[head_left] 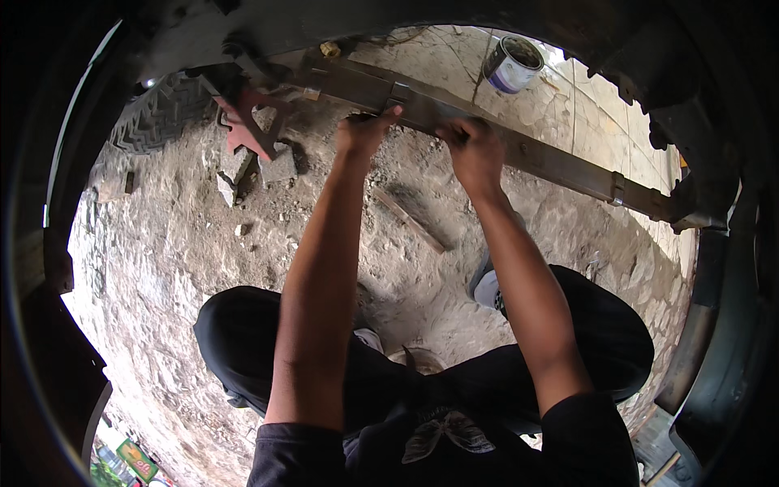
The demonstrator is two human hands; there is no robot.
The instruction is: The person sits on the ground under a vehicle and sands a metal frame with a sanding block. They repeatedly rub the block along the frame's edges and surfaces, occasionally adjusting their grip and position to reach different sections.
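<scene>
A long brown leaf spring (pixel 535 158) runs slantwise across the upper part of the head view, with metal clips around it. At its lower edge, my left hand (pixel 363 134) is closed on the spring. The thumb of that hand lies beside one clip (pixel 398 94). Just to the right, my right hand (pixel 477 154) is close to the spring with its fingers curled in a pinch. Motion blurs those fingertips, and whatever they may hold cannot be made out.
A red metal stand (pixel 251 122) sits by broken concrete blocks (pixel 278 162), with a treaded tire (pixel 154 118) behind. A paint can (pixel 513 65) stands beyond the spring. A flat strip (pixel 410 220) lies on rough ground between my forearms. Dark vehicle parts (pixel 706 130) surround the view.
</scene>
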